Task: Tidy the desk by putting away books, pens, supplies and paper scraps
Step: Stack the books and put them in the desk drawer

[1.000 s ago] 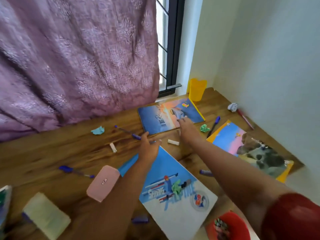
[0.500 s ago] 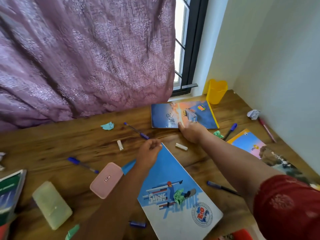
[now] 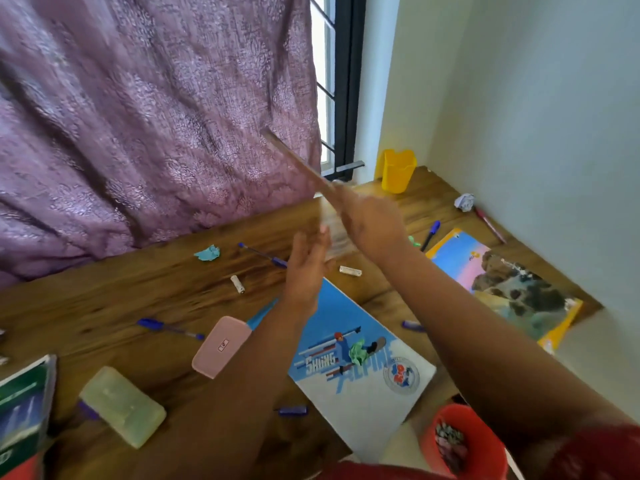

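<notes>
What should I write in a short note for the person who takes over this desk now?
Right hand: shut on a book, lifted off the desk and tilted, blurred by motion.
Left hand: open, raised just under that book, holding nothing.
On the desk: ski book with a green scrap on it, landscape book at right, pink case, green case, several blue pens, paper scraps. Yellow cup at the far corner, red bin near right.
Done: one book picked up.
Left: place that book, then gather the other books, pens, cases and scraps.
</notes>
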